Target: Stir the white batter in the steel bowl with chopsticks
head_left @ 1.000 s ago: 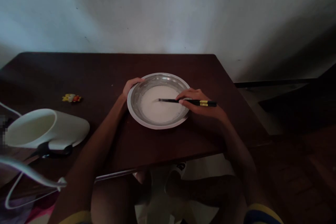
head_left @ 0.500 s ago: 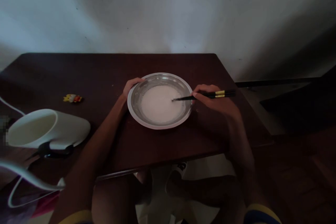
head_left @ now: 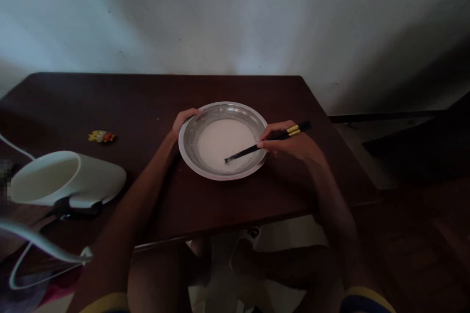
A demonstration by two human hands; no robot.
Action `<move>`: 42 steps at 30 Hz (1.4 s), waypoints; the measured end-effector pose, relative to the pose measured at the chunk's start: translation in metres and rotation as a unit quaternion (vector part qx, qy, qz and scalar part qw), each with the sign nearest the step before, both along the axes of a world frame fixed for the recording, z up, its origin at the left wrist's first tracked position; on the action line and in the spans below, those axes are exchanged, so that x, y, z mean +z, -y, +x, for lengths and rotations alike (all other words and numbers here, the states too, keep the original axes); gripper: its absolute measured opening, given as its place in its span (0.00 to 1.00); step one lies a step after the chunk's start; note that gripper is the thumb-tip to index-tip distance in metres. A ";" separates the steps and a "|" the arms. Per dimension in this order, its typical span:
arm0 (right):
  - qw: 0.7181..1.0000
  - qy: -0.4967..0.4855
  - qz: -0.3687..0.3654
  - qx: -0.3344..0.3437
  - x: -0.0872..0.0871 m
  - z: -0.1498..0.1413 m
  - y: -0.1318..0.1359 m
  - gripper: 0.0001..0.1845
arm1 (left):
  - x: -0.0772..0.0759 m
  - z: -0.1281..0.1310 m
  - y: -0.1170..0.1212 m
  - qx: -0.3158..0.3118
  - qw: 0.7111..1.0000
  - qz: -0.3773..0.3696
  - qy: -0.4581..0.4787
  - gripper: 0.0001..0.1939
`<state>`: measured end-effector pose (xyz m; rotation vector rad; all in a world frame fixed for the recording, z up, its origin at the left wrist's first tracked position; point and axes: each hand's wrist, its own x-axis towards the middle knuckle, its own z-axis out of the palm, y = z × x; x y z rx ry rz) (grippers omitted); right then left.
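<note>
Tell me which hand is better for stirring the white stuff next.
Probably the right hand: it holds the black chopsticks, tips at the white mixture, while the left hand holds the bowl by its rim.

Since half a second ago, the right hand has shifted left, away from the counter's right edge. The chopsticks slant more steeply, their tips swung leftward and nearer the front edge.
</note>
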<state>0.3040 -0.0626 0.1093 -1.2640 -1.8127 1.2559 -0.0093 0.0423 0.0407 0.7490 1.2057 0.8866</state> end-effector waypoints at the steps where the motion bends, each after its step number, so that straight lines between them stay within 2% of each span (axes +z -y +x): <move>1: 1.000 -0.009 0.007 -0.007 -0.002 -0.004 -0.001 0.21 | 0.001 0.001 0.001 0.010 1.000 -0.013 -0.007 0.09; 4: 0.995 -0.025 0.052 -0.077 -0.008 -0.004 -0.007 0.23 | 0.006 0.005 0.004 0.042 0.998 -0.047 -0.023 0.08; 6: 0.993 -0.021 0.053 -0.107 -0.007 0.004 -0.009 0.23 | 0.008 0.007 0.005 0.048 0.997 -0.056 -0.018 0.10; 9: 0.996 -0.016 0.017 -0.087 -0.003 0.013 -0.008 0.25 | 0.009 0.006 0.006 0.037 0.997 -0.064 -0.007 0.12; 13: 0.999 -0.017 0.012 -0.044 -0.009 0.002 -0.008 0.24 | 0.012 0.009 0.008 0.041 0.997 -0.072 0.006 0.13; 16: 0.994 -0.032 0.041 -0.096 -0.015 0.000 -0.013 0.22 | 0.016 0.012 0.011 0.049 0.996 -0.077 0.016 0.18; 18: 0.989 -0.037 0.047 -0.135 -0.012 0.007 -0.014 0.22 | 0.017 0.012 0.011 0.045 0.996 -0.071 0.021 0.19; 20: 0.992 -0.025 0.029 -0.118 -0.006 0.014 -0.011 0.20 | 0.018 0.012 0.012 0.034 0.997 -0.066 0.026 0.20; 24: 1.000 0.002 -0.012 0.004 -0.001 0.008 -0.004 0.17 | 0.017 0.011 0.011 0.022 0.998 -0.061 0.027 0.22; 26: 1.000 0.005 0.027 -0.003 -0.004 0.005 -0.004 0.14 | 0.015 0.011 0.011 0.027 0.997 -0.062 0.025 0.22; 28: 0.996 0.009 0.077 -0.051 -0.006 0.010 -0.006 0.13 | 0.014 0.010 0.010 0.040 0.997 -0.067 0.016 0.21; 30: 0.994 0.016 0.085 -0.072 -0.002 0.018 -0.006 0.14 | 0.013 0.010 0.009 0.050 0.996 -0.073 0.004 0.20; 33: 0.999 0.029 0.020 0.009 0.003 0.022 -0.003 0.16 | 0.015 0.011 0.010 0.054 0.995 -0.084 0.005 0.18; 35: 0.998 0.037 0.003 0.055 0.003 0.016 -0.002 0.16 | 0.018 0.013 0.012 0.057 0.994 -0.093 0.009 0.19; 37: 0.998 0.042 0.036 0.041 -0.001 0.011 -0.003 0.15 | 0.021 0.015 0.014 0.057 0.994 -0.095 0.006 0.21; 39: 0.996 0.040 0.077 -0.008 -0.003 0.014 -0.005 0.13 | 0.021 0.015 0.014 0.054 0.994 -0.091 0.005 0.23; 42: 0.996 0.040 0.071 -0.031 0.000 0.026 -0.004 0.14 | 0.016 0.012 0.011 0.048 0.996 -0.077 -0.001 0.23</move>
